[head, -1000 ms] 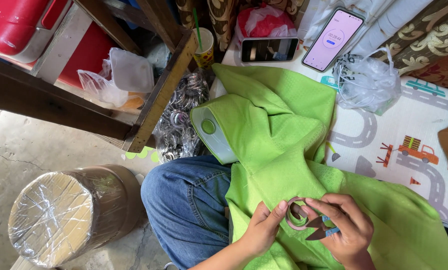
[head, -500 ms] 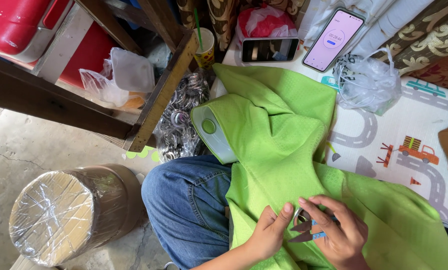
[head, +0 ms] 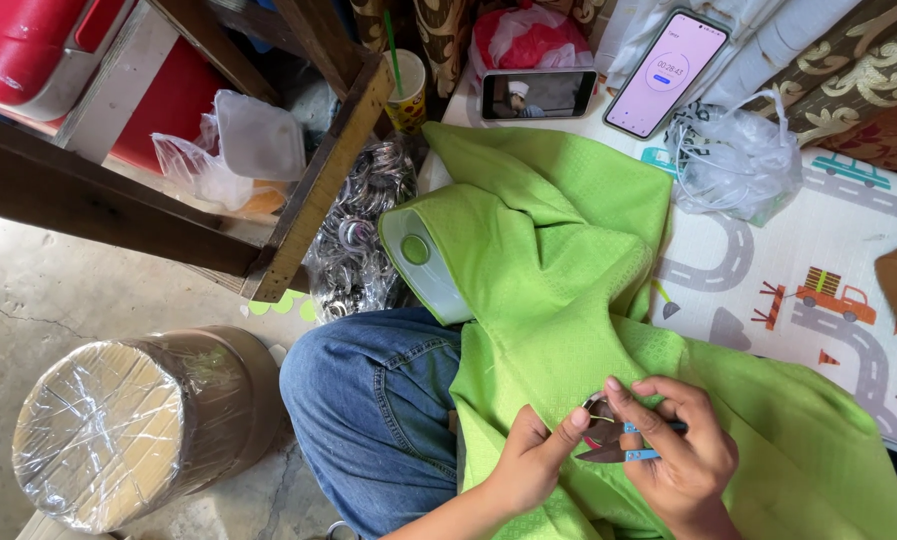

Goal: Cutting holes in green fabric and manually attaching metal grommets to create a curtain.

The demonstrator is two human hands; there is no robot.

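Since a second ago the ring of light tape that looped up between the hands has gone flat, and both hands have drawn close together over the cloth [head: 568, 300]. The left hand [head: 528, 465] is now curled narrow, thumb and forefinger pinching the green cloth at a small round metal piece [head: 596, 405]; half a second ago its fingers were spread wider. The right hand [head: 683, 450] is closed on small snips [head: 613, 450] with a blue grip, blades pointing left toward the pinch, the forefinger touching the metal piece. The cloth has not shifted: it lies over the person's lap and runs far and right onto the play mat [head: 828, 300], covering most of the near right. A jeans knee [head: 368, 400] shows at its left edge, and a pale green-and-white pouch [head: 423, 260] lies against the cloth's far left fold. Around it: two phones, one dark [head: 538, 93] and one lit [head: 668, 72], lie at the far side; a clear plastic bag [head: 733, 160] sits just right of them on the mat, its contents unclear. A paper cup [head: 406, 92] holds a green straw, beside a wooden frame [head: 318, 190]. Behind the frame sits a clear bag [head: 193, 165] with a white tub [head: 260, 135]. A heap of shiny metal pieces in plastic [head: 358, 240] lies between frame and cloth. A wrapped brown drum [head: 133, 425] stands on the concrete floor [head: 28, 290], near left.
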